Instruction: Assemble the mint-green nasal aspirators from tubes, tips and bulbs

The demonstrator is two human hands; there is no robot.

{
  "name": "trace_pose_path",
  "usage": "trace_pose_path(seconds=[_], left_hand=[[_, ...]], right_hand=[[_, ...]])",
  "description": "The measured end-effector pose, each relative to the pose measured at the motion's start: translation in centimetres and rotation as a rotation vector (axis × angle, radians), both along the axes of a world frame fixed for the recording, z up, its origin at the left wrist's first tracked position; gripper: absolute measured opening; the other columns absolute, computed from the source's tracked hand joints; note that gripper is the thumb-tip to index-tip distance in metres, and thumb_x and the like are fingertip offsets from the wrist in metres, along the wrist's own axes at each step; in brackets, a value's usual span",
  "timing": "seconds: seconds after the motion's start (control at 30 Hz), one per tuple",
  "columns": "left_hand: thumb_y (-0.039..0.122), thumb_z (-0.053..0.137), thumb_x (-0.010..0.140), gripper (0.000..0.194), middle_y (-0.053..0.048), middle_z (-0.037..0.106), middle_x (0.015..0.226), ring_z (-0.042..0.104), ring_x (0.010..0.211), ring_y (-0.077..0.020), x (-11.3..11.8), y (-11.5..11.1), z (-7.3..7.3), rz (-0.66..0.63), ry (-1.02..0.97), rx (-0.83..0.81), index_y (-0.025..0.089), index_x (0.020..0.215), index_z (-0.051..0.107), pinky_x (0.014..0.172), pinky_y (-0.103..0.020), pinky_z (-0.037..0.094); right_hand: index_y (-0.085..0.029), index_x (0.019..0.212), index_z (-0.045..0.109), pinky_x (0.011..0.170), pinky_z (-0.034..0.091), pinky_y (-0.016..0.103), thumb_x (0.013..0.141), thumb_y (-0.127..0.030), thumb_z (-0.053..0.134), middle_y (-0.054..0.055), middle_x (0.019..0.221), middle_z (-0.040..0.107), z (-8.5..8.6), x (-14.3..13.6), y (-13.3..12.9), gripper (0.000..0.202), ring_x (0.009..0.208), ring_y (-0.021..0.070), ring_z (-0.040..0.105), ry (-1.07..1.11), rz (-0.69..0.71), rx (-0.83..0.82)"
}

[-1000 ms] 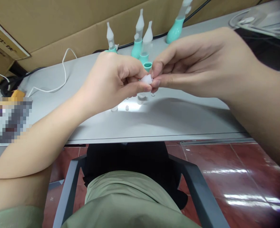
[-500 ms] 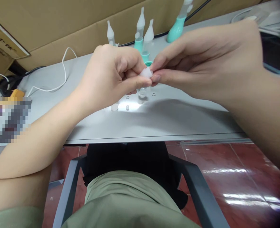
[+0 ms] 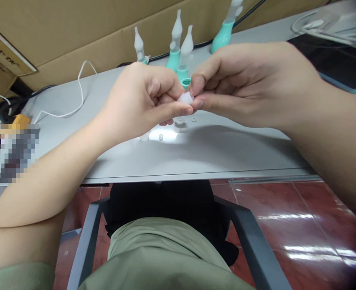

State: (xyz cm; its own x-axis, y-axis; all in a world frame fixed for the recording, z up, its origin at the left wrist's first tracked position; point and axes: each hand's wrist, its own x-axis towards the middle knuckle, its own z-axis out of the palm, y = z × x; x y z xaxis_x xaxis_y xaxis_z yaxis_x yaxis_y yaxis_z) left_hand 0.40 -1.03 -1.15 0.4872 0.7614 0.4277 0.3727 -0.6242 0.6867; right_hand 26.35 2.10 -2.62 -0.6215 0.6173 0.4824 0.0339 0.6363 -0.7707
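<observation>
A small translucent white piece (image 3: 185, 98) is pinched between the thumb and fingers of my left hand (image 3: 144, 94). The fingertips of my right hand (image 3: 241, 86) close on the right end of the same piece. Both hands are above the table, their fingertips almost touching. Just behind them stands an open teal part (image 3: 185, 82). Below the hands, a clear round part (image 3: 180, 123), a thin ring (image 3: 194, 119), a tiny clear part (image 3: 161, 137) and a whitish cap (image 3: 144, 137) lie on the table.
Several teal bulbs with white pointed tips, one a bulb (image 3: 222, 37) at back right, stand by the cardboard (image 3: 99, 24). A white cable (image 3: 81, 88) curls across the grey table (image 3: 123, 159) at left. A dark flat device (image 3: 332, 60) lies at right.
My right hand has shifted slightly, its wrist lower and its index finger more bent. The piece sits slightly lower and looks tilted. The background has shifted a little left.
</observation>
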Motion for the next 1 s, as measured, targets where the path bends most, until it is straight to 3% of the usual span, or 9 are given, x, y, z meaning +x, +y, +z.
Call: trace_pose_path(seconds=[0.17,0.37,0.53,0.7,0.83,1.0], left_hand=[[0.057,0.109,0.096,0.045,-0.006,0.089,0.087,0.087,0.078,-0.022,0.0,-0.3,0.2,-0.002,-0.085,-0.066,0.02,0.089,0.086,0.067,-0.033,0.066],[0.049,0.111,0.094,0.038,-0.003,0.088,0.083,0.086,0.072,-0.0201,0.8,-0.9,0.9,0.024,-0.212,-0.126,0.02,0.086,0.088,0.066,-0.033,0.067],[0.042,0.111,0.095,0.033,-0.002,0.087,0.083,0.086,0.075,-0.0179,1.2,-1.1,1.3,0.024,-0.245,-0.187,0.017,0.09,0.09,0.07,-0.03,0.07],[0.036,0.11,0.095,0.024,0.001,0.089,0.086,0.086,0.075,-0.0161,1.5,-1.9,2.2,0.027,-0.258,-0.241,0.022,0.089,0.091,0.071,-0.03,0.073],[0.038,0.108,0.099,0.026,0.003,0.089,0.087,0.088,0.08,-0.0154,1.6,-2.3,2.7,0.093,-0.21,-0.297,0.023,0.089,0.089,0.075,-0.029,0.075],[0.041,0.11,0.096,0.028,0.0,0.089,0.084,0.088,0.076,-0.0176,1.5,-1.9,2.1,0.067,-0.254,-0.259,0.022,0.087,0.091,0.071,-0.03,0.074]], right_hand=[[-0.02,0.108,0.074,0.085,0.07,0.023,0.099,-0.078,0.087,-0.01,0.097,0.081,-0.1,-0.1,-0.1,0.06,0.091,0.002,0.083,0.018,0.012,0.005],[-0.023,0.108,0.087,0.085,0.07,0.026,0.105,-0.058,0.095,-0.008,0.103,0.086,-0.2,-0.1,-0.7,0.036,0.092,0.005,0.084,0.055,-0.235,0.176],[-0.033,0.127,0.097,0.099,0.075,0.033,0.111,-0.053,0.091,-0.008,0.117,0.092,-0.6,0.2,-0.2,0.025,0.107,0.0115,0.088,0.052,-0.27,0.241],[-0.031,0.117,0.099,0.096,0.077,0.035,0.109,-0.052,0.094,-0.002,0.116,0.094,-0.4,0.0,-0.4,0.023,0.11,0.0184,0.09,0.06,-0.33,0.201],[-0.029,0.112,0.097,0.09,0.074,0.031,0.111,-0.044,0.091,-0.004,0.108,0.092,-0.2,-0.6,-1.0,0.017,0.102,0.0131,0.088,0.104,-0.302,0.195],[-0.026,0.102,0.09,0.085,0.07,0.031,0.108,-0.064,0.092,-0.003,0.102,0.088,0.0,-0.8,-1.2,0.039,0.094,0.0123,0.083,0.059,-0.328,0.181]])
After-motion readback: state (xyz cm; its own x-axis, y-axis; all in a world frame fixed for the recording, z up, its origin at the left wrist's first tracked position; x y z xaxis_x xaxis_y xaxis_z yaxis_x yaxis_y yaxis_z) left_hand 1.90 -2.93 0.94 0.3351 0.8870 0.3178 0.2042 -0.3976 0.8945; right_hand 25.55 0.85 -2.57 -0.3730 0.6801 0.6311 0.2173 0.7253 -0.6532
